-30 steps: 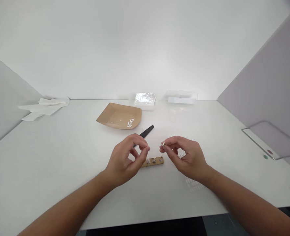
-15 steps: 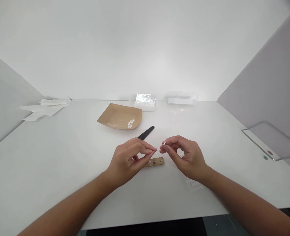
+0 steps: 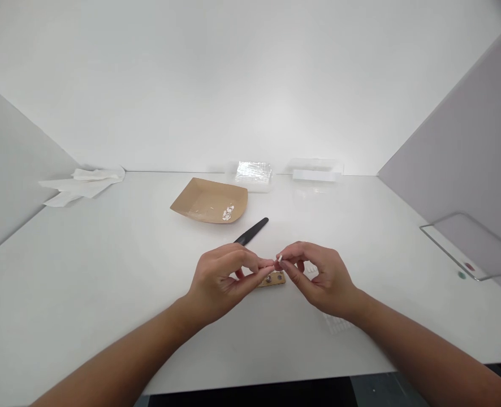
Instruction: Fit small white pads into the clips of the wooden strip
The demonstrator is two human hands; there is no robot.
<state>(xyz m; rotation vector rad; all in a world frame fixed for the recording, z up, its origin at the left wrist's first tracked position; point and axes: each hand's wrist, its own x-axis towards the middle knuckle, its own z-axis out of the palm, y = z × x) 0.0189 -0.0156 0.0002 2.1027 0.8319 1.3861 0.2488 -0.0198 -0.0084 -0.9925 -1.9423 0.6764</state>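
Observation:
Between the thumb and finger of my right hand [image 3: 320,277] is a small white piece [image 3: 280,259], too small to name more exactly. My left hand [image 3: 229,271] is closed in a pinch, its fingertips meeting those of my right hand; whatever it holds is hidden. Just below the fingertips lies a small brown strip [image 3: 279,281] with round metallic spots, its left part covered by my left hand. A black-handled tool [image 3: 253,232] lies behind my left hand, its other end out of sight.
A brown paper tray [image 3: 203,198] with white flakes [image 3: 228,212] stands behind. Clear plastic packs [image 3: 254,172] rest by the back wall, and white paper towels [image 3: 85,183] at the far left. A wire frame [image 3: 449,249] leans at the right wall. A sheet of white pieces [image 3: 337,323] lies under my right forearm.
My right hand has moved left and slightly down with the white piece, and my left hand slightly right, so the fingertips now meet over the brown strip.

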